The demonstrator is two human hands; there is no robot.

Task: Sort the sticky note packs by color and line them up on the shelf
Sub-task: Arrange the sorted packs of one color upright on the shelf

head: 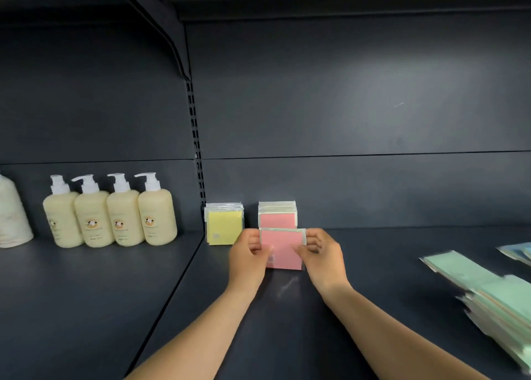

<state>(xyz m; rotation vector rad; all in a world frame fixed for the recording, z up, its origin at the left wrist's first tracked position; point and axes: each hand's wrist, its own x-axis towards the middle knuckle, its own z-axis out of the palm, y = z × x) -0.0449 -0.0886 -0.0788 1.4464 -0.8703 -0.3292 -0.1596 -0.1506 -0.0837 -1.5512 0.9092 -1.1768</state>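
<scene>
On the dark shelf (pixel 373 264), right of the slotted upright, near the back panel: sticky note packs, sorted in part.

Item, yellow row (pixel 224 227): several packs standing on edge, faces toward the viewer, just right of the upright, far side of the shelf.

Item, pink row (pixel 277 217): packs standing on edge just right of the yellow row, a small gap between the two rows.

Item, pink pack (pixel 283 249): upright, directly in front of the pink row and close to it; whether it touched the row could not be told. The left hand (pixel 248 254) pinched its left edge and the right hand (pixel 323 254) pinched its right edge, thumbs on the near face, fingers curled behind.

Item, green packs (pixel 488 290): loose heap lying flat, overlapping, at the right of the shelf, well apart from the rows. Blue packs (pixel 517 252) lay beyond them at the right edge, partly out of view.

Item, pump bottles (pixel 109 213): four cream bottles in a row in the left bay; part of a larger one at the far left edge.

Step in hand, as judged: adding a pink pack to the front of the pink row.

Next move, as judged: press the pack back flush against its row, square its edges with both hands, let go, then reach right to the heap for green or blue to begin a third row.
</scene>
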